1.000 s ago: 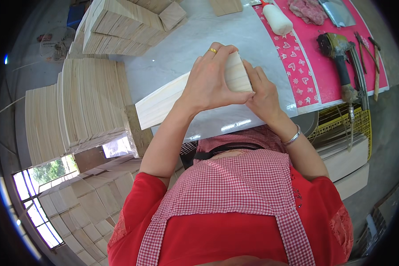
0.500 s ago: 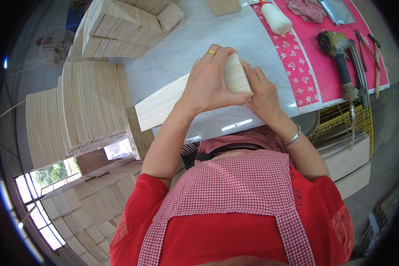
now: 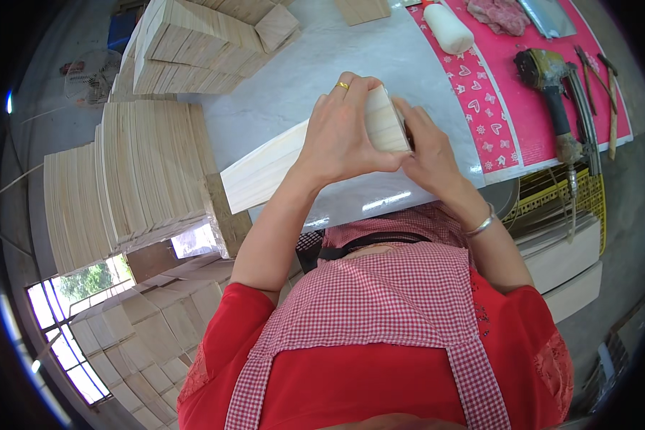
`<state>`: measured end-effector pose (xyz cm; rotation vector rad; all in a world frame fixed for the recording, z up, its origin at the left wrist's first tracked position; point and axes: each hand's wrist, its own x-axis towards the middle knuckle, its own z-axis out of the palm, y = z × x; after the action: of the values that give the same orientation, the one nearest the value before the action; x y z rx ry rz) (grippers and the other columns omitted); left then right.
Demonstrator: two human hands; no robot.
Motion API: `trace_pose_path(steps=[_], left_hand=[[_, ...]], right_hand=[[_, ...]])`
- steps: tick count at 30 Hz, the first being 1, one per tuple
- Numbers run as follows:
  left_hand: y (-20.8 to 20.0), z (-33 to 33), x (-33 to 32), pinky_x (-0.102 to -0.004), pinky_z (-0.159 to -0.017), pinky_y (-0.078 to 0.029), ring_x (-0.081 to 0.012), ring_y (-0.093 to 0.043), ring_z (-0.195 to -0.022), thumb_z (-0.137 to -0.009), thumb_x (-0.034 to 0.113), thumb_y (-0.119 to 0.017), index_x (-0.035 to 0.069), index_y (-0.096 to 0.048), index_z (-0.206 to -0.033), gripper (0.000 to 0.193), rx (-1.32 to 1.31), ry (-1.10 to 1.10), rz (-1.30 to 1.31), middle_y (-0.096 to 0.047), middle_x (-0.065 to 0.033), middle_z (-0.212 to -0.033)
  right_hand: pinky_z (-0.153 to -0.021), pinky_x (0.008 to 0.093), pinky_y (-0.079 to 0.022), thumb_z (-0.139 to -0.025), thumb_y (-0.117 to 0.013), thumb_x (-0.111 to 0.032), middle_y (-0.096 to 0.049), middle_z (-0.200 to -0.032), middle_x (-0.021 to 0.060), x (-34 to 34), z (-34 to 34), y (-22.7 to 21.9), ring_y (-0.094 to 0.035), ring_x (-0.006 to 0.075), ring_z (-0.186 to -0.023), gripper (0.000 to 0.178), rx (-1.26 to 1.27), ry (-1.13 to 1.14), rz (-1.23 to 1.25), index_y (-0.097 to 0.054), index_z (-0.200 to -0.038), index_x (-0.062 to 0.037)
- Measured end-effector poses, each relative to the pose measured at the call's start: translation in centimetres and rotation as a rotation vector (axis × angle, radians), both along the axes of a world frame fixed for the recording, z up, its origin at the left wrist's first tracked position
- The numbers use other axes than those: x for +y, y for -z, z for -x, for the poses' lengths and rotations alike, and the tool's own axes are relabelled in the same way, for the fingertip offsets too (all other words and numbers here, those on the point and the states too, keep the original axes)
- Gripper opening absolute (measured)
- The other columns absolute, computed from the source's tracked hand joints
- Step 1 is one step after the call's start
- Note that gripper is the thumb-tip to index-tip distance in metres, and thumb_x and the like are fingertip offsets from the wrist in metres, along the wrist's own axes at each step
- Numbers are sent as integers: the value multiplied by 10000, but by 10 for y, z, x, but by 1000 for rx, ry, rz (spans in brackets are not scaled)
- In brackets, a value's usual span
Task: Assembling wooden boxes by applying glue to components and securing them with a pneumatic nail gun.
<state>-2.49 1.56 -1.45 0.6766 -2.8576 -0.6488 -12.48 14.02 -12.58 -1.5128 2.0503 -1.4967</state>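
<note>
A long pale wooden box-like piece (image 3: pixel 271 165) lies slantwise above the near edge of the table, its right end raised. My left hand (image 3: pixel 340 136), with a gold ring on one finger, spans that piece, thumb at the near corner of the right end and fingers over the far edge. At the same end, my right hand (image 3: pixel 431 150) is curled with bent fingers close against the end face. Its fingertips are partly hidden behind the piece, and a narrow dark gap shows between palm and wood. A silver bangle circles the right wrist.
Stacked wooden boards (image 3: pixel 154 168) stand left of the grey-white table (image 3: pixel 265 86), with another board stack (image 3: pixel 201 46) at the far left. A pink mat (image 3: pixel 534 136) on the right bears a white bottle (image 3: pixel 448 30), a nail gun (image 3: pixel 552 93), a crumpled pink cloth (image 3: pixel 498 14) and thin tools.
My right hand has shifted slightly at the end of the wooden piece, its fingers bending more. My left hand keeps the same hold, and the piece has hardly moved.
</note>
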Motion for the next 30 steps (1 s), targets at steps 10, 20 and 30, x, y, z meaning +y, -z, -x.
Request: trace_pose_path(steps=[10, 20, 30], left_hand=[[3, -2, -1, -430, -866, -475, -337, -578, -993, -485, 352, -859, 18, -531, -1210, 863, 8, -17, -5, -549, -134, -1106], [-6, 0, 1, -420, -839, -440, -337, -565, -983, -494, 360, -850, 19, -539, -1193, 838, 50, -2, 17, -550, -153, -1107], [-9, -3, 6, -411, -849, -424, -343, -552, -1003, -515, 351, -842, 28, -530, -1204, 822, -6, -13, -14, -544, -154, -1112]], right_hand=[[-742, 285, -439, -554, -947, -346, -435, -1013, 32, 6, 36, -39, -457, 156, -835, 1196, -570, -470, -119, -316, -1539, -95], [-735, 287, -443, -661, -897, -314, -477, -989, 41, 14, 71, -65, -480, 164, -825, 831, -464, -456, -63, -550, -1369, -50], [-796, 443, -548, -871, -623, -197, -645, -1010, 223, -53, 269, -16, -648, 368, -934, 218, 732, 496, -511, -675, -968, -9]])
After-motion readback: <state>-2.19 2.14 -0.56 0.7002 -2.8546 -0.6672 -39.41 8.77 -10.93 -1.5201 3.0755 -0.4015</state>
